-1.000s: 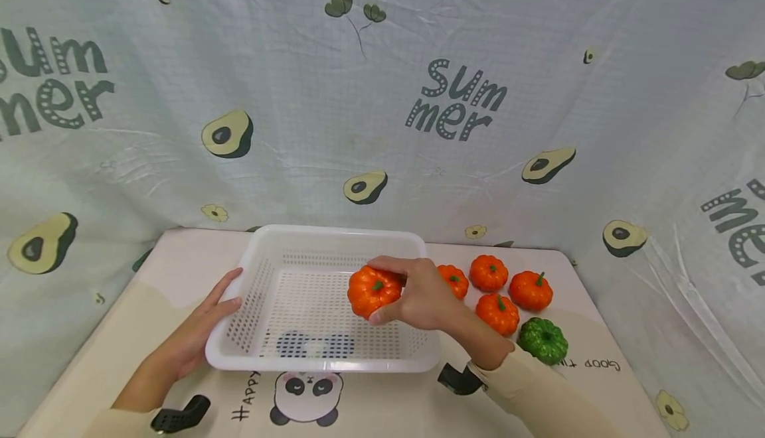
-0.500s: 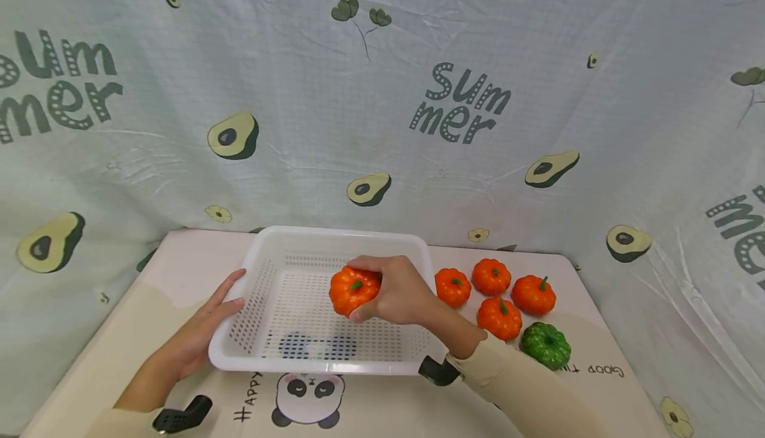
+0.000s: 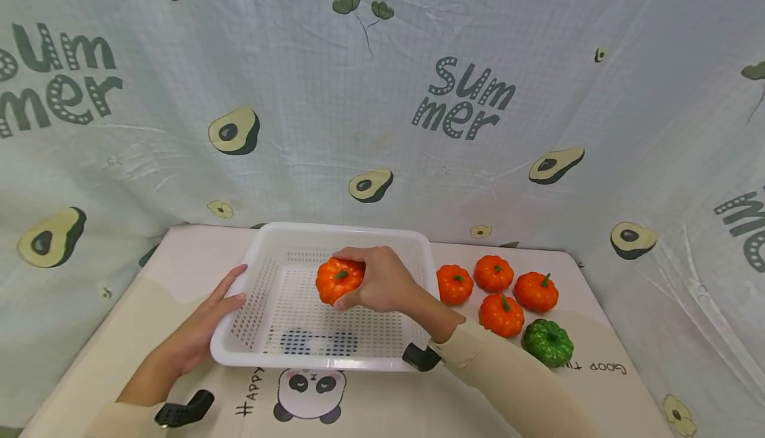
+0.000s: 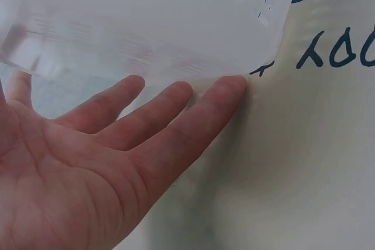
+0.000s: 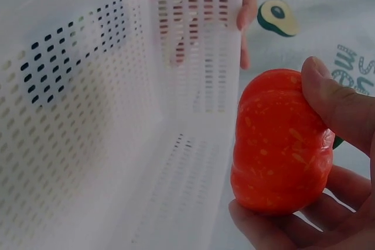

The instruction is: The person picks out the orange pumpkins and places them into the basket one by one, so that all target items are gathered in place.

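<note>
A small orange pumpkin (image 3: pixel 337 281) is in my right hand (image 3: pixel 385 282), over the inside of a white perforated plastic basket (image 3: pixel 323 362). In the right wrist view, my thumb (image 5: pixel 337 103) lies on one side of the pumpkin (image 5: pixel 281 144) and the fingers curl round the other. Its green stem is mostly hidden there. My left hand (image 3: pixel 200 325) is at the basket's left side, and in the left wrist view its straight, spread fingers (image 4: pixel 193 127) reach the basket wall (image 4: pixel 146 27). No pumpkin shows inside the basket.
Right of the basket sit several more orange pumpkins (image 3: pixel 501 315) and a green one (image 3: pixel 548 343). A pale printed cloth covers the table (image 3: pixel 478 398). Behind it hangs a curtain (image 3: pixel 299 93) with avocado prints.
My right hand has carried the orange pumpkin leftward over the basket, from its right part towards the middle. My left hand has stayed at the basket's left side.
</note>
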Available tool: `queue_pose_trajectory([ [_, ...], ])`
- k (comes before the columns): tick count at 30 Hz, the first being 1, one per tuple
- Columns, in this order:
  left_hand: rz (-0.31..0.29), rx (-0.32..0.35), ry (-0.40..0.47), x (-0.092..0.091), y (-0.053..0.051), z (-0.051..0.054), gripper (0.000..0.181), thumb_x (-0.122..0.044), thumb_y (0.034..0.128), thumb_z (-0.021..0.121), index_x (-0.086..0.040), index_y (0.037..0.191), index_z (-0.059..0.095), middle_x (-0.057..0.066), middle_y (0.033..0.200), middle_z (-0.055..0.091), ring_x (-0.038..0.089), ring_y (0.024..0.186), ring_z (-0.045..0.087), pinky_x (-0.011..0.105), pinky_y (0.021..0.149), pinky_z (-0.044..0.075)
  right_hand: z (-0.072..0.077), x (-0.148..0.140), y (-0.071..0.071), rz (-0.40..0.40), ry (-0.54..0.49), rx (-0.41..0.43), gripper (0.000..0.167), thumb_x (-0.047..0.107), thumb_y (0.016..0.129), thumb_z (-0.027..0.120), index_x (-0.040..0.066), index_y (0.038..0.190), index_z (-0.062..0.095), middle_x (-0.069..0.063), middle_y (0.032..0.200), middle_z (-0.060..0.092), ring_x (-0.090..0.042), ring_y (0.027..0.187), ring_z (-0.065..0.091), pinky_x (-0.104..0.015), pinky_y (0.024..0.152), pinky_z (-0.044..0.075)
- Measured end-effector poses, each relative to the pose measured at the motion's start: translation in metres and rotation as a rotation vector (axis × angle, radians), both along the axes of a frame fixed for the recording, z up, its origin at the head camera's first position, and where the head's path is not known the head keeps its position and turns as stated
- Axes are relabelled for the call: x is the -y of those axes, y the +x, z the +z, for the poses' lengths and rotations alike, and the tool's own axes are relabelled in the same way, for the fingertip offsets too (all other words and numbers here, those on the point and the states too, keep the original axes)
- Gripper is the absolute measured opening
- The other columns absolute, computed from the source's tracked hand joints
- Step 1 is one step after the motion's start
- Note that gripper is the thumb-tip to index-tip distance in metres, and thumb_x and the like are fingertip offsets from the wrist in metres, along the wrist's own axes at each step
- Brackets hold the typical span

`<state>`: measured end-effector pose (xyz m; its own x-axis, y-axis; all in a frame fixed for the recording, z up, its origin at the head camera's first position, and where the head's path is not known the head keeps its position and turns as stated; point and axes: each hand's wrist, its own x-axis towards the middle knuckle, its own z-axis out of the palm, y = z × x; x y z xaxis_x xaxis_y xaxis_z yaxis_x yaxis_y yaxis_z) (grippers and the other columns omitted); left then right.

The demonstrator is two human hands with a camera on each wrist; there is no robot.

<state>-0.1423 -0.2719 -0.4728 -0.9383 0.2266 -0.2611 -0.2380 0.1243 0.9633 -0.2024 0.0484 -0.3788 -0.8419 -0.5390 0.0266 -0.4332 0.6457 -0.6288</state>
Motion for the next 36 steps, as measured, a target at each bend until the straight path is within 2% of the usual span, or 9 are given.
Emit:
queue_pose_trajectory([
  [17,0.005,-0.017,-0.009,-0.001,-0.001,-0.002,0.067,-0.04,0.1123,0.039,-0.042,0.166,-0.001,0.022,0.173,0.011,0.038,0.136,0.047,0.045,0.095,0.054,-0.009,0.021,-0.013,0.003,0.018,-0.004,0.073,0.028,0.073,0.095,0.017,0.139,0.068,0.0,0.129,0.074,-0.019,0.112,0.064,-0.03,0.093,0.055],
  [36,0.014,-0.015,0.002,-0.001,0.0,-0.003,0.068,-0.04,0.1119,0.04,-0.041,0.166,-0.001,0.022,0.173,0.012,0.037,0.136,0.047,0.043,0.096,0.054,-0.007,0.044,-0.02,0.017,0.027,-0.011,0.074,0.031,0.073,0.096,0.018,0.139,0.068,0.001,0.129,0.074,-0.014,0.11,0.065,-0.024,0.093,0.054],
])
